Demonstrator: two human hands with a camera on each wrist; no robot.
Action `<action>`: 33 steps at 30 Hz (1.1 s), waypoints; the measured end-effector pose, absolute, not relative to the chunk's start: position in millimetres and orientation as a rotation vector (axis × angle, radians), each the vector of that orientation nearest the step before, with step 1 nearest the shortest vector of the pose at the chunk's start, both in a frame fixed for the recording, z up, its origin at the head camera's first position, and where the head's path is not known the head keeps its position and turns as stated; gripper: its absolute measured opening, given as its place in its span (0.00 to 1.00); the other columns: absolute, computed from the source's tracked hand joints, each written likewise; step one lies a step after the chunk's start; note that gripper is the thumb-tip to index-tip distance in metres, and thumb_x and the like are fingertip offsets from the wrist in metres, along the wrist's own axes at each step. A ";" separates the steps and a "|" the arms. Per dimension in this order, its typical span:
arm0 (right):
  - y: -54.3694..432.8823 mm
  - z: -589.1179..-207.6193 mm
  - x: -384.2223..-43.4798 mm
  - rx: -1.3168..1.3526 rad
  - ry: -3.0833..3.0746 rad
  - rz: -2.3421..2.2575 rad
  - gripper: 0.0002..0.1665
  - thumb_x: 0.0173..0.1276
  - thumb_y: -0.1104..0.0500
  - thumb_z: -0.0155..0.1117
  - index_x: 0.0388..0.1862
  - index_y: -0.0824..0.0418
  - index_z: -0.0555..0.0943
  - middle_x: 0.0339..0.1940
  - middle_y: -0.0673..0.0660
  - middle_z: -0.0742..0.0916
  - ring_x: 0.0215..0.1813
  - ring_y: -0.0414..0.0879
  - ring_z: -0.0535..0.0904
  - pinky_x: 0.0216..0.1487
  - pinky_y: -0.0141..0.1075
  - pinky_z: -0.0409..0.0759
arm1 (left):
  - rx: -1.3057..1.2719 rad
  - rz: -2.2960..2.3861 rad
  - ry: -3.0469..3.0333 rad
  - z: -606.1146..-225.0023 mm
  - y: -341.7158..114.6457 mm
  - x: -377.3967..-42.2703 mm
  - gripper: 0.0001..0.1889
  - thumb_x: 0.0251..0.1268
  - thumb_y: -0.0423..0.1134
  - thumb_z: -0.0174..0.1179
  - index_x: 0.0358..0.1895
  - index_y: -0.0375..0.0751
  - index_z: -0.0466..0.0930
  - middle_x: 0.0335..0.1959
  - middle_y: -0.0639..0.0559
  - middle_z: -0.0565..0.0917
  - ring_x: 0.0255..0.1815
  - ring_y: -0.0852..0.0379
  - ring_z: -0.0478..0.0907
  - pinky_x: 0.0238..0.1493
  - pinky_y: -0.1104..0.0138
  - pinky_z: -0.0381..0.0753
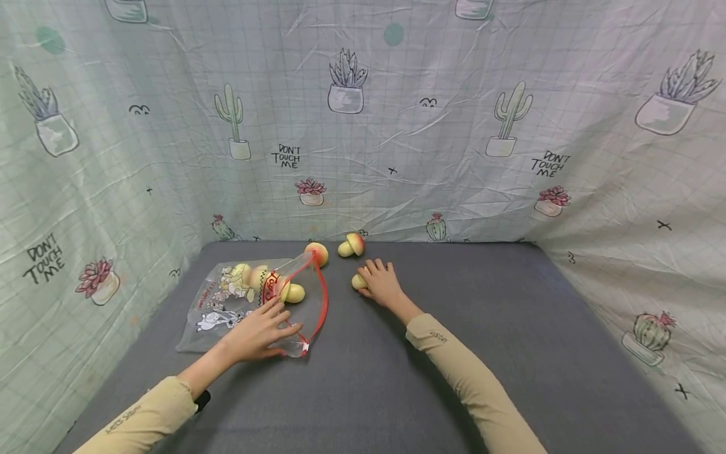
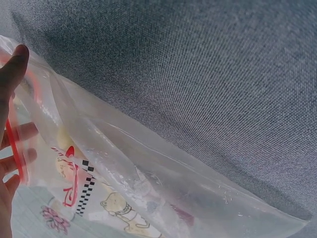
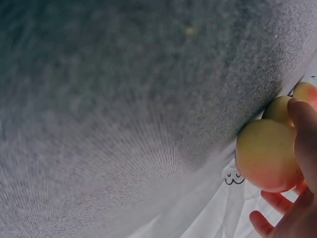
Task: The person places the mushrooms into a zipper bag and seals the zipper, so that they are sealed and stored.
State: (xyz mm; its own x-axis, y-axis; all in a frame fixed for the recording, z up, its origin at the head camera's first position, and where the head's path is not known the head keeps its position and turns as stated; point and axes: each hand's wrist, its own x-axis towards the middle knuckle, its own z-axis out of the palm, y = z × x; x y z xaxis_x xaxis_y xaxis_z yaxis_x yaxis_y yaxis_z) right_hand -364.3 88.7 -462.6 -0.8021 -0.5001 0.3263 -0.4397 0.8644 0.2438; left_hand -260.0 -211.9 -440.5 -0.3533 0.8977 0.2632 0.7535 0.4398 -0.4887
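A clear zip bag with cartoon prints and a red zip edge lies at the left of the table, mouth facing right. Inside it are yellow toy mushrooms, one with its stem near the mouth. My left hand touches the bag at its mouth, fingers spread; in the left wrist view the thumb lies over the plastic and fingertips show through it. With my right hand I grip a toy mushroom, yellow with a reddish cap, thumb along its side. Fingers mostly cover it in the head view.
Farther back lies another toy mushroom, on its side. A round reddish-yellow cap shows by the bag's far corner. The grey table ends at a hanging cloth printed with potted cacti.
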 end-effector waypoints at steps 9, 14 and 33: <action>85.1 -461.1 -363.7 0.707 -2.667 -0.304 0.29 0.54 0.41 0.61 0.53 0.49 0.70 0.53 0.52 0.72 0.55 0.50 0.66 0.48 0.46 0.69 | -1.393 0.375 -2.210 -442.1 -213.5 -262.2 0.31 0.38 0.61 0.64 0.50 0.52 0.76 0.38 0.48 0.76 0.44 0.49 0.72 0.57 0.52 0.68; 85.4 -460.2 -364.2 0.731 -2.647 -0.308 0.26 0.54 0.41 0.61 0.50 0.48 0.73 0.51 0.52 0.73 0.52 0.50 0.66 0.48 0.45 0.68 | -1.399 0.365 -2.213 -442.4 -213.2 -263.9 0.30 0.39 0.61 0.64 0.50 0.52 0.76 0.38 0.48 0.76 0.44 0.48 0.72 0.57 0.52 0.68; 91.7 -462.2 -364.6 0.844 -2.547 -0.255 0.30 0.49 0.37 0.61 0.49 0.48 0.72 0.50 0.53 0.72 0.47 0.49 0.66 0.43 0.43 0.67 | -1.415 0.351 -2.202 -440.8 -215.3 -269.3 0.30 0.39 0.60 0.65 0.49 0.51 0.77 0.37 0.48 0.76 0.44 0.48 0.72 0.57 0.51 0.68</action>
